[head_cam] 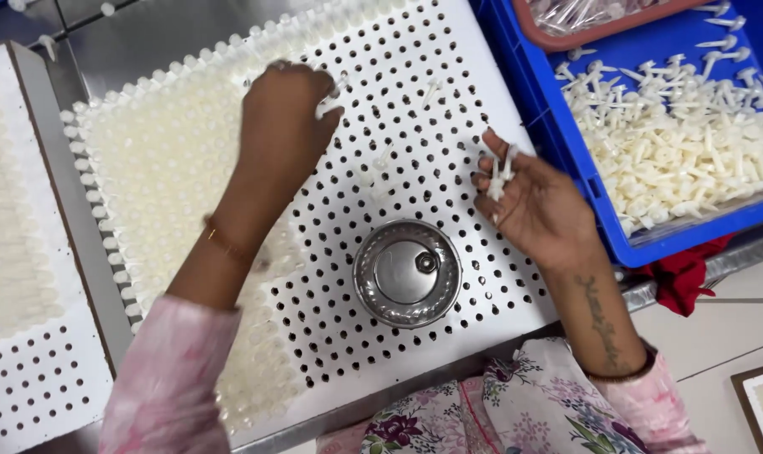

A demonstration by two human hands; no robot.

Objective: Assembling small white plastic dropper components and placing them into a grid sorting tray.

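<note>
Left hand (285,113) pinches one white plug (327,107); right hand (529,202) grips several, apparently; steel bowl (407,271) between.

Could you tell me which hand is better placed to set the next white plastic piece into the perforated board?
Probably the left hand: it already pinches a white piece right over the perforated board, beside the filled rows. The right hand sits farther back, cupping spare pieces.

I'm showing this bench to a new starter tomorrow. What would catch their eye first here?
Probably the white perforated board in the middle, its left part packed with small white plastic pieces and the right part still open holes. The left hand is at the edge of the filled area, the right hand holds a few pieces, and a round steel lid sits on the board. A blue bin of loose pieces stands at the right.
</note>
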